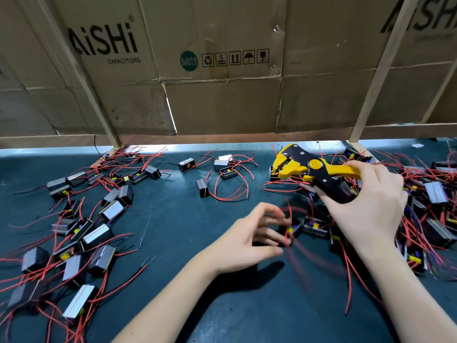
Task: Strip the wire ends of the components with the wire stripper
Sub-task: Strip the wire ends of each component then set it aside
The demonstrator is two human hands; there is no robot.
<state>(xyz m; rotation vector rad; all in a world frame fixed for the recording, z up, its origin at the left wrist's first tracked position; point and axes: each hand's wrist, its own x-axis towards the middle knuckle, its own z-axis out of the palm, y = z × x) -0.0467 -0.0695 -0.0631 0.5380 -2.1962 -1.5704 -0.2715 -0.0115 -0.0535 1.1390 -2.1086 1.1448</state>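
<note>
My right hand grips the handles of a yellow and black wire stripper, held above the mat with its jaws pointing left. My left hand is at centre, its fingers curled around a small black component with a yellow part and red wires; that component is blurred. A heap of the same black components with red wires lies under and to the right of my right hand. Another spread of them covers the left side of the mat.
The work surface is a dark green mat. A few loose components lie at the far middle. A wall of cardboard boxes on a wooden frame closes off the back, with a lit gap beneath it.
</note>
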